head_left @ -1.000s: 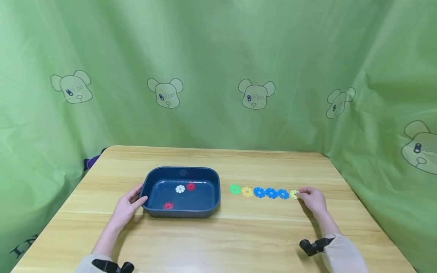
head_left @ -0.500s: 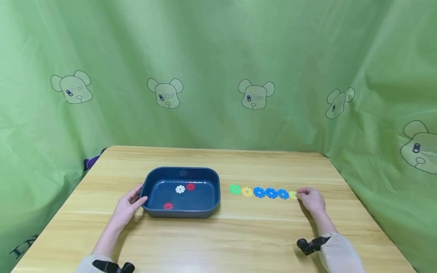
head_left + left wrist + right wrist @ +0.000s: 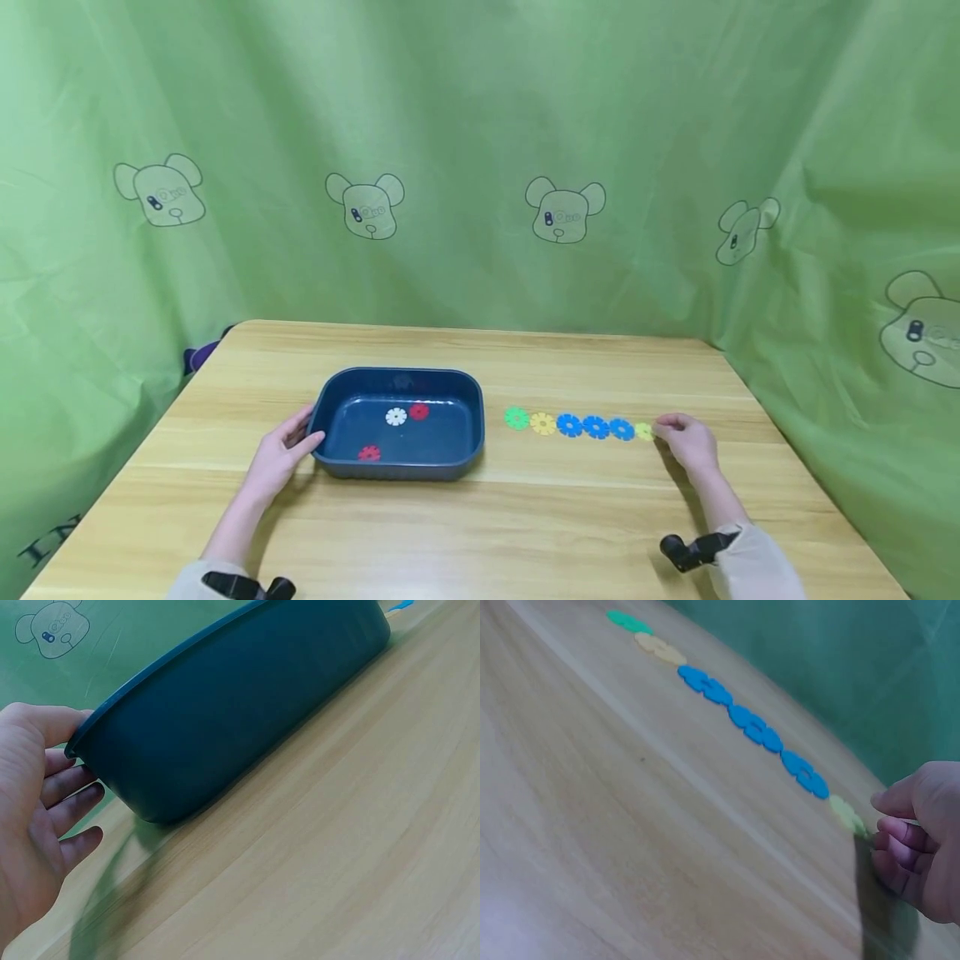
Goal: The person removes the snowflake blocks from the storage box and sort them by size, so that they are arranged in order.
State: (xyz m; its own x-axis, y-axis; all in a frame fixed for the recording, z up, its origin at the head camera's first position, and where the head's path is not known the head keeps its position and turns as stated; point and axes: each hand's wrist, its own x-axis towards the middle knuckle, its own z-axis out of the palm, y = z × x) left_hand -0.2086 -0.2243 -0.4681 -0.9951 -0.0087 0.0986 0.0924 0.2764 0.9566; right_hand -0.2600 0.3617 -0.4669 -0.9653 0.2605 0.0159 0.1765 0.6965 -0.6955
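My left hand (image 3: 276, 457) grips the left end of a dark blue rectangular basin (image 3: 397, 472), its thumb over the rim; the left wrist view shows the other fingers outside the wall. Inside the basin lie a white snowflake disc (image 3: 396, 408) and two red ones (image 3: 418, 411). A row of flat snowflake discs runs along the table to its right: green (image 3: 516, 417), yellow (image 3: 543, 424), three blue (image 3: 596, 427), then yellow-green (image 3: 642, 431). Beside that last disc is my right hand (image 3: 690, 443), fingers loosely curled, thumb and forefinger apart. Whether a fingertip still touches the disc is unclear.
The wooden table (image 3: 480, 533) carries the basin and the row. A green curtain (image 3: 465, 275) printed with bear heads hangs behind and along both sides. Something purple (image 3: 198, 357) shows past the table's left edge.
The yellow-green disc has slid slightly left, up to the blue discs, and shows more. My right hand moved left with it, then back slightly right. My left hand and the basin stayed put.
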